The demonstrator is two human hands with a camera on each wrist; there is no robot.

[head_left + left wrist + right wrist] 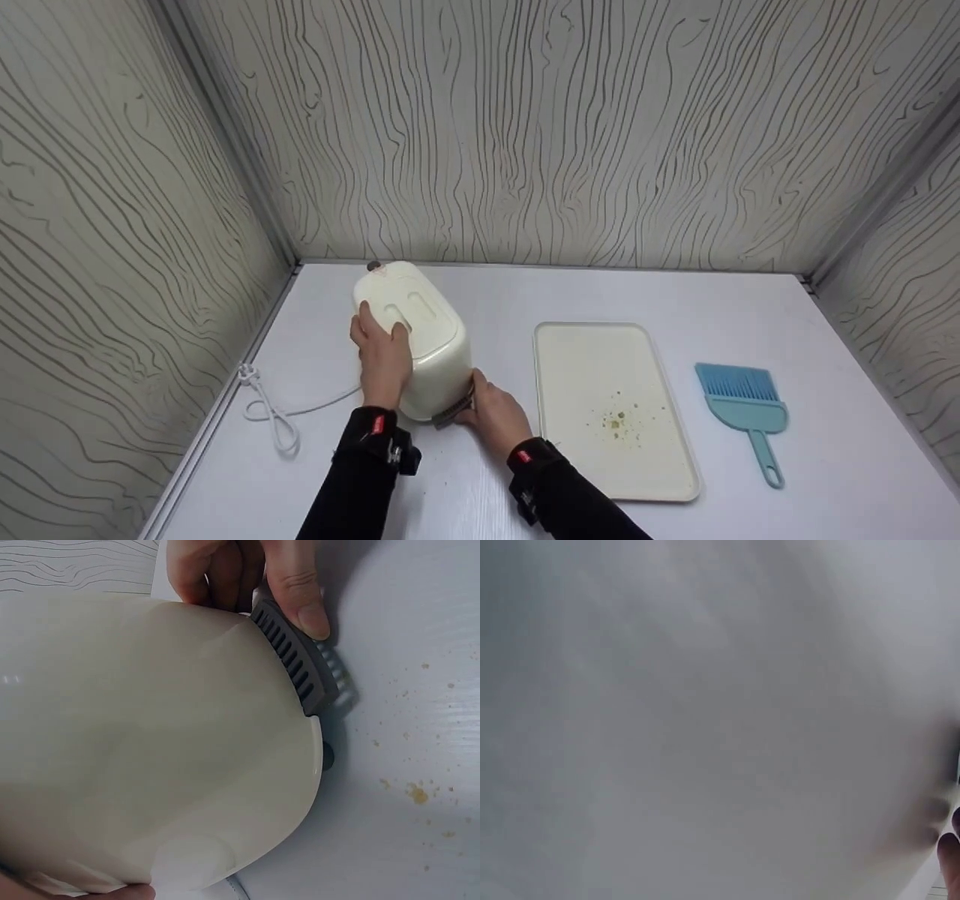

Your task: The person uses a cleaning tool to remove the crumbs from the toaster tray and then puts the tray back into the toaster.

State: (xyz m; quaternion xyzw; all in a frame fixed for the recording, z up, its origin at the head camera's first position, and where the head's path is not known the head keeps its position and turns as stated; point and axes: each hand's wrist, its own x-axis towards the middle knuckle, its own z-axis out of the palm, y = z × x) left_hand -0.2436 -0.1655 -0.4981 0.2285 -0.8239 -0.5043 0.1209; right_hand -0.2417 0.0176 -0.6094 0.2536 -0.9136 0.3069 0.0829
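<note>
A cream toaster (439,375) is at the table's left half, its face with two long recesses (421,305) turned up. My left hand (384,364) grips its left side, thumb on that face. At its near end, my right hand (499,416) pinches the dark grey slotted crumb tray (296,656) at the lower edge. The left wrist view shows the right thumb (300,596) on this slotted part. Crumbs (418,793) lie scattered on the white table beside it. A pale blurred surface fills most of the right wrist view, with fingertips (950,859) at its right edge.
A white cord (277,412) lies in loops left of the toaster. To the right is a cream tray (585,360) with yellowish crumbs (616,424) on it. Farther right lies a blue brush set in a teal dustpan (742,412). Patterned walls (525,135) enclose the table's back and sides.
</note>
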